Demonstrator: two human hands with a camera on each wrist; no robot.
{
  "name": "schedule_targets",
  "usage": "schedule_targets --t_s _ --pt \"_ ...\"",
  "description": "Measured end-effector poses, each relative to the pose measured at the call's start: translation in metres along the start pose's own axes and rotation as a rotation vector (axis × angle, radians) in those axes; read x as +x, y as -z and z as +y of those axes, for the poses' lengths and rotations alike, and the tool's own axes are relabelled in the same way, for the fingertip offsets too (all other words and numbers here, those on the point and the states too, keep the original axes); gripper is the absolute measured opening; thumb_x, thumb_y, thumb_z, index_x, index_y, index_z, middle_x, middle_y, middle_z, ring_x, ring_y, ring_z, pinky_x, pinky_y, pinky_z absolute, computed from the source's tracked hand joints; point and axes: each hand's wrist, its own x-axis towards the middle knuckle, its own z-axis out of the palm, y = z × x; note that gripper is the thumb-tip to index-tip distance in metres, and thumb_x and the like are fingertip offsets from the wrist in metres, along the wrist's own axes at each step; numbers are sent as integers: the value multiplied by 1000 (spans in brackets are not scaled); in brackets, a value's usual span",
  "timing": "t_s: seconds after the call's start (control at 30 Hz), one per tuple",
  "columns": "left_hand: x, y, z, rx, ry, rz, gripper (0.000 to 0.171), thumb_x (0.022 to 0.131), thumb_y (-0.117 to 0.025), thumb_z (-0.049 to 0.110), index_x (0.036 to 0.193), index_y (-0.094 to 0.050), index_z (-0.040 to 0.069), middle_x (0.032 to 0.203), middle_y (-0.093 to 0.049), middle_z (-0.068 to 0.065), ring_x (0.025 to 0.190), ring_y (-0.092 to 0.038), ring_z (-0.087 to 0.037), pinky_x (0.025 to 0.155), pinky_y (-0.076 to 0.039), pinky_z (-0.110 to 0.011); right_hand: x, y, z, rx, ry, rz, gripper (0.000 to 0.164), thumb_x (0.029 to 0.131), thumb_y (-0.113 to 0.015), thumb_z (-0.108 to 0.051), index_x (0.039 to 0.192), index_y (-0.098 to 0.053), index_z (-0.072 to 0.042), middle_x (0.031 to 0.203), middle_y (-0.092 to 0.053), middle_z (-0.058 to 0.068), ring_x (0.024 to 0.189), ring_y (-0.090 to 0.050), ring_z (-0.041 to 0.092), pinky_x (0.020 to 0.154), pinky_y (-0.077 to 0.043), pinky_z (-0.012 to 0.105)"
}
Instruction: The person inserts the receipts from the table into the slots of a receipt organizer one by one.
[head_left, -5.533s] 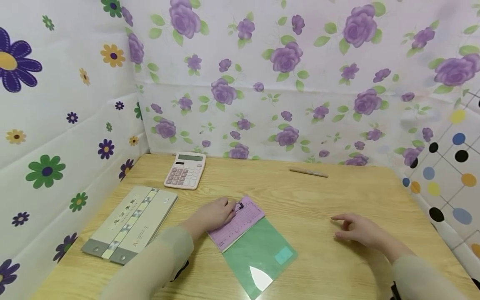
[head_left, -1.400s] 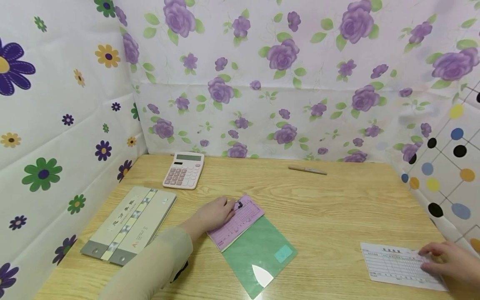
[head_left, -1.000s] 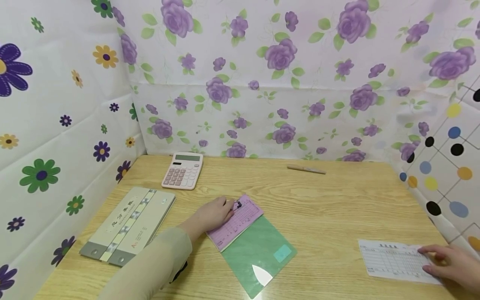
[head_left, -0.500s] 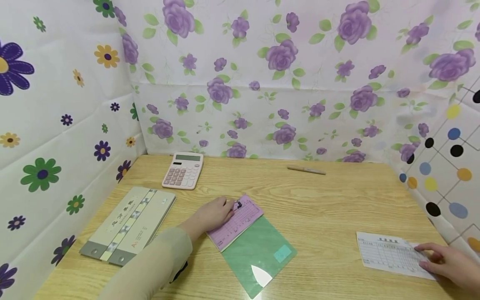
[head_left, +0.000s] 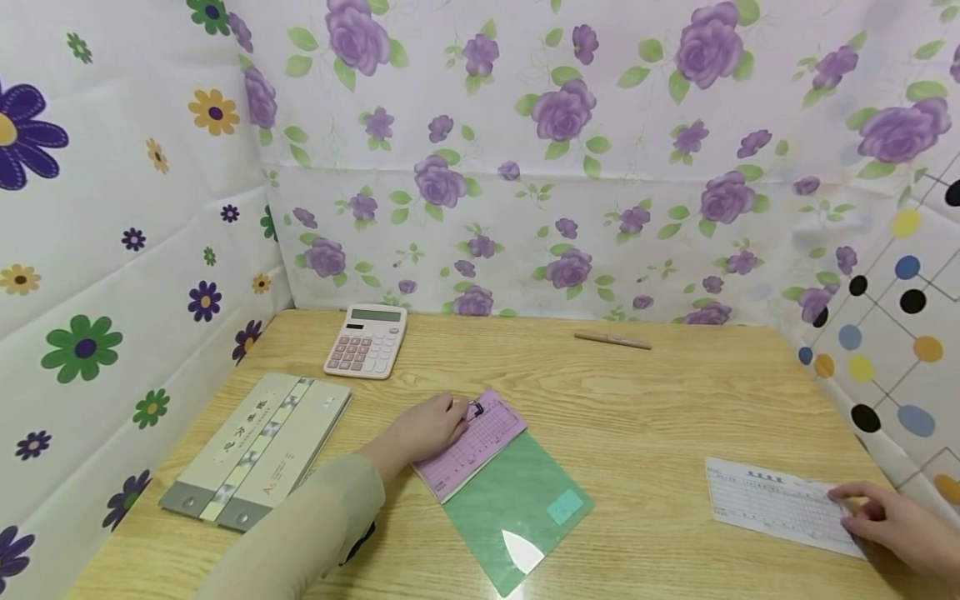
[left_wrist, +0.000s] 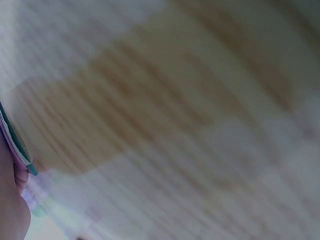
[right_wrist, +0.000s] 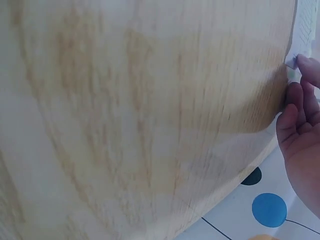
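In the head view, a pad of pink printed forms (head_left: 480,443) with a black clip (head_left: 477,408) lies slantwise on a green plastic sheet (head_left: 517,515). My left hand (head_left: 429,429) holds the pad down by its upper left part, fingers bent over it near the clip. The left wrist view catches the layered green and pink edges (left_wrist: 15,142) beside that hand. At the right, my right hand (head_left: 888,521) pinches the right end of a white printed voucher slip (head_left: 776,504) between thumb and finger, low over the table. Its corner shows at the fingertips in the right wrist view.
A pink and white calculator (head_left: 367,342) sits at the back left. In front of it lies a beige ledger book (head_left: 258,450) with a grey strip. A brown pen (head_left: 612,340) rests near the back edge of the wooden table (head_left: 622,408). Patterned cloth walls (head_left: 570,208) enclose it.
The right hand, with no paper 5.5 s ago, has brought the white slip into view from the right. Lately the slip shifts slightly left and away. The left hand stays on the pad.
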Motion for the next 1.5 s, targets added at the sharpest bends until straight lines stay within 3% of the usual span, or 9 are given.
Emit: schedule_targets --t_s 0.23,0.5,0.93,1.13,1.4,1.5 --pt "0 0 -1 5 2 -2 37 98 -44 37 126 -50 15 89 -45 0 70 -45 -11 60 -42 -29 4 2 -3 -65 28 11 77 77 -69 -51 120 -50 10 91 -58 8 79 -52 22 67 -44 36" --pt "-1 1 -1 10 -2 12 33 98 -44 37 122 -51 15 88 -45 0 70 -45 -11 59 -42 -29 3 2 -1 -97 70 41 67 82 -68 -43 122 -51 7 74 -48 1 66 -44 17 54 -34 25" --pt "-1 0 -2 13 15 1 38 98 -44 37 128 -49 14 92 -47 -1 72 -46 -12 62 -44 -30 5 -1 -4 -89 43 32 62 84 -65 -45 121 -51 3 74 -52 1 67 -46 17 58 -35 28" --pt "-2 2 -1 2 16 2 39 98 -45 37 129 -49 13 91 -47 -2 72 -47 -13 62 -44 -31 4 -1 -9 -47 13 16 68 84 -64 -49 123 -50 5 77 -53 1 67 -45 17 58 -35 29" --pt "-1 -1 0 19 1 5 39 98 -44 37 129 -49 13 91 -47 -2 73 -47 -13 63 -45 -31 0 2 -17 194 -41 61 78 87 -61 -50 129 -40 12 81 -45 6 69 -45 18 57 -37 28" --pt "0 -1 -1 24 -2 6 40 99 -43 38 130 -49 13 91 -47 -2 72 -46 -13 63 -45 -31 2 4 -19 204 -42 89 78 89 -56 -53 130 -41 11 86 -45 8 72 -44 17 58 -38 28"
